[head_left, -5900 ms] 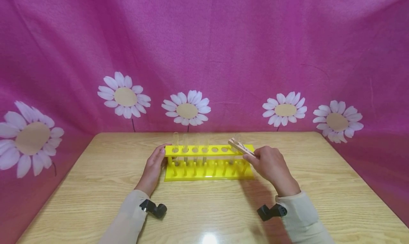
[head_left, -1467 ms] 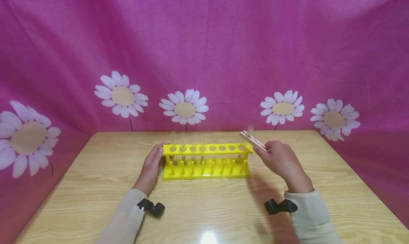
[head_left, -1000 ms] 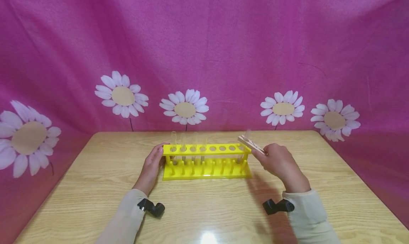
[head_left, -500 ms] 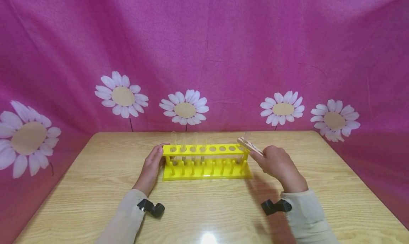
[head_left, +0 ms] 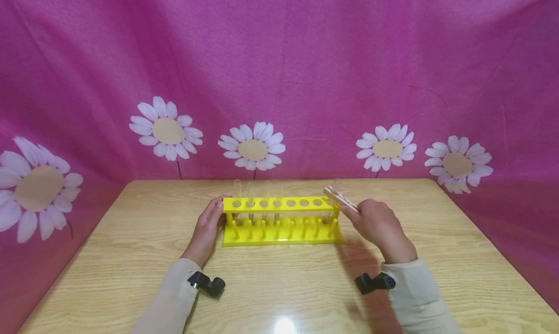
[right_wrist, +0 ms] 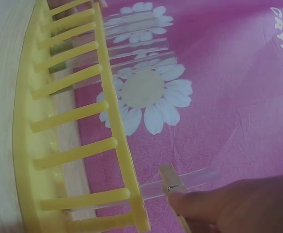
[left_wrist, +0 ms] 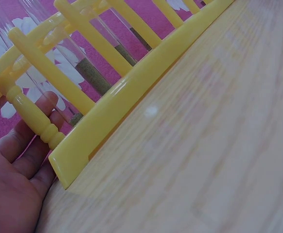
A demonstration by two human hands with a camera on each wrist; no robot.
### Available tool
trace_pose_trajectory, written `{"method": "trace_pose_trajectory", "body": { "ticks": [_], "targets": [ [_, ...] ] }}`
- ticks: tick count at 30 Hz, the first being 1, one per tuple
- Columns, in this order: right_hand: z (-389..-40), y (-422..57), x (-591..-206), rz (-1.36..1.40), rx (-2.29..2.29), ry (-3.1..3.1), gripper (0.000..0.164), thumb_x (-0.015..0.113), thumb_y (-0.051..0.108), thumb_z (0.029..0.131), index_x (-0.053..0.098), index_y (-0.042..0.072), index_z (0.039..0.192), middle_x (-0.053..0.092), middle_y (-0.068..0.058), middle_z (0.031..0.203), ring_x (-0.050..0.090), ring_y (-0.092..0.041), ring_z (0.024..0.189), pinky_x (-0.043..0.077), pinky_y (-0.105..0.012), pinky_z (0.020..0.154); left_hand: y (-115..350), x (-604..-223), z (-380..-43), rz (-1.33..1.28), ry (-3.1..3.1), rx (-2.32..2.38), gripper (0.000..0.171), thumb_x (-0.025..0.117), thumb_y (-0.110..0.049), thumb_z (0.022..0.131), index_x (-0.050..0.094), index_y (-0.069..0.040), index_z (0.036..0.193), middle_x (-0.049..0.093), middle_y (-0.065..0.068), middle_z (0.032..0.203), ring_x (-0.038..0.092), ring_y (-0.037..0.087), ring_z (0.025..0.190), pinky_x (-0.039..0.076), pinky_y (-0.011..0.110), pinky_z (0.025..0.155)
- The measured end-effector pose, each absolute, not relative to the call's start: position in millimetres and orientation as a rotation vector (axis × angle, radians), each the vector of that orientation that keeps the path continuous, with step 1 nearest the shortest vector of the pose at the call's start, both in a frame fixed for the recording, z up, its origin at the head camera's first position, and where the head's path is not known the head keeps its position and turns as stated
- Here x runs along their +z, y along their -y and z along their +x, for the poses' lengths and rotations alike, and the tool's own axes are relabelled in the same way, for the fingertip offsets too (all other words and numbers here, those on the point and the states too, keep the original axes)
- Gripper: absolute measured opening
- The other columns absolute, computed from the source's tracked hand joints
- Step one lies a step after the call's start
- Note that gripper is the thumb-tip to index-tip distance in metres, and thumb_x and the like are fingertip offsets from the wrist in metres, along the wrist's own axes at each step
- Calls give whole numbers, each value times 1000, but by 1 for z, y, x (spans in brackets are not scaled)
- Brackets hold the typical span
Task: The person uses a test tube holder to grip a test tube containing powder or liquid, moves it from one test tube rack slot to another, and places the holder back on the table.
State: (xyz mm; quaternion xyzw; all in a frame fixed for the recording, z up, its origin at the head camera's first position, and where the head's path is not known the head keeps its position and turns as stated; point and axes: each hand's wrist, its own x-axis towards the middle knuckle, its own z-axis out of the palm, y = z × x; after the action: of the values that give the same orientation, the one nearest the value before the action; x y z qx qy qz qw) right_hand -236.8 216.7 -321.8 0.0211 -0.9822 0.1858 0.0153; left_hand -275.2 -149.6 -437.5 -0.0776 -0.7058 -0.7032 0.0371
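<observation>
A yellow test tube rack (head_left: 284, 239) stands on the table. My left hand (head_left: 207, 229) holds its left end, the fingers behind the end post (left_wrist: 32, 116) in the left wrist view. With my right hand (head_left: 377, 227) I grip a wooden test tube clamp (head_left: 342, 198), whose jaws are around a clear test tube (right_wrist: 200, 178) near its top. That tube slants slightly through the rightmost hole, its lower end down near the rack's base. Several other glass tubes (head_left: 237, 188) fill the left holes, with dark greenish grainy matter (left_wrist: 94, 76) at the bottom.
Upright drying pegs (head_left: 291, 228) line the rack's front. The wood-grain table (head_left: 279, 280) reaches to a magenta cloth backdrop (head_left: 305, 81) printed with daisies. Black wrist cameras (head_left: 375, 281) sit on both sleeves.
Since the oldest frame, the clamped tube has passed from the second hole from the right to the rightmost one. Over the last second and a half, the right hand has lowered it and eased left.
</observation>
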Motion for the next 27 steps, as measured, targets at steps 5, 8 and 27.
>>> {"method": "trace_pose_trajectory", "body": {
  "ticks": [5,8,27],
  "targets": [
    [-237,-216,-322,81,547,3066,43,56,38,96,61,3,71,49,-7,62,46,-23,58,37,-31,50,149,-437,-275,-250,2155,-2159,56,37,-50,101,43,-12,142,43,3,143,38,17,133,28,37,115],
    [-237,-216,-322,99,533,3056,43,56,38,96,60,3,71,49,-7,62,46,-23,57,38,-31,50,149,-437,-274,-235,2162,-2158,56,36,-50,101,43,-13,143,44,2,143,38,17,133,29,37,115],
    [-235,-215,-320,109,547,3036,44,58,37,96,61,6,64,44,-4,57,44,-21,55,36,-29,48,149,-437,-276,-231,2153,-2173,55,36,-47,103,41,-9,143,44,5,142,39,18,132,29,39,115]
  ]
}}
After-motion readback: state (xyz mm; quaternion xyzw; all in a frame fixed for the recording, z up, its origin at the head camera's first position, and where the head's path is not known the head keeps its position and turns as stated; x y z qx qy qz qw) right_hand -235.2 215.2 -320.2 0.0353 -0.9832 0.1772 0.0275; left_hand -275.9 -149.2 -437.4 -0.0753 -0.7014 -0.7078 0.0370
